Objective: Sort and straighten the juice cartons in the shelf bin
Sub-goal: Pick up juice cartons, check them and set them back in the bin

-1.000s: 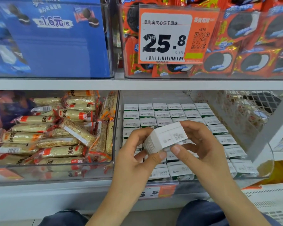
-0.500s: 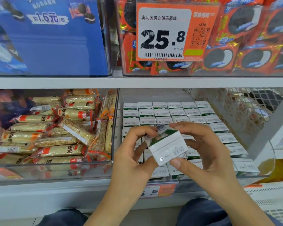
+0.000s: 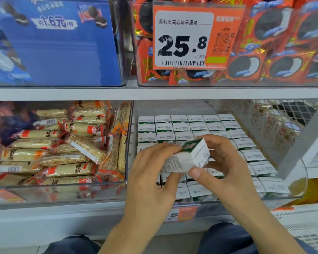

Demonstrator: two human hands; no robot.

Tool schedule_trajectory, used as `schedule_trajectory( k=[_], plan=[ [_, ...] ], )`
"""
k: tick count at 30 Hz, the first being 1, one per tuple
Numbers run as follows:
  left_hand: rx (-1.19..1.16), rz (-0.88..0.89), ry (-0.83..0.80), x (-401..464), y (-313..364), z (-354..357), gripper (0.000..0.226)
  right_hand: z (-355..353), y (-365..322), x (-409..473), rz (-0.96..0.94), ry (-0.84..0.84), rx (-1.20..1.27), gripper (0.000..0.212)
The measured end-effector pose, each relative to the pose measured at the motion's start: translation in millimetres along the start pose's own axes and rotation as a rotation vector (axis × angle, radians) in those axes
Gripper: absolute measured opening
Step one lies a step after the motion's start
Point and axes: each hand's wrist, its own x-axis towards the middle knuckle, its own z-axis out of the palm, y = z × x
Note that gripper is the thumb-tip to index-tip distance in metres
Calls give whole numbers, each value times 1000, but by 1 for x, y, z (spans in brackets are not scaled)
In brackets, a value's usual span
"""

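You hold one carton [image 3: 188,155] above the bin [image 3: 299,173], where six columns of cartons [image 3: 189,126] stand on a store shelf [image 3: 154,93]. Your left hand [image 3: 152,178] and right hand [image 3: 226,167] both pinch it, tilted, between them.

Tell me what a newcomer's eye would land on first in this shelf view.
First, the orange price tag reading 25.8, on the upper right bin of red cookie packs. Next, the white and green juice carton, held tilted above the lower right bin between the left hand and the right hand, with neat rows of cartons behind it. To the left, a bin holds jumbled yellow snack bars.
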Motion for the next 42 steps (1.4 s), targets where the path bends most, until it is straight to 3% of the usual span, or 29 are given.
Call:
schedule_trajectory(
  k=[4, 10, 13, 20, 31, 37, 42],
  plan=[
    [89, 69, -30, 1, 5, 0, 43, -5, 1, 4, 72, 50, 135, 46],
    [-241, -301, -212, 2, 14, -8, 73, -20, 3, 9, 130, -39, 481, 44],
    [-323, -342, -221, 1, 15, -9, 60, -21, 6, 9, 144, -102, 567, 53],
    [-180, -145, -53, -3, 11, -8, 60, -20, 2, 9, 98, -186, 595, 71],
    [-147, -26, -14, -2, 10, -4, 58, -22, 2, 6, 50, -191, 595, 76],
    [-236, -163, 32, -4, 13, -2, 59, -21, 7, 10, 231, -135, 462, 61],
    [-259, -181, 93, -4, 17, -2, 62, -13, 9, 10, 363, -183, 440, 43]
  ],
)
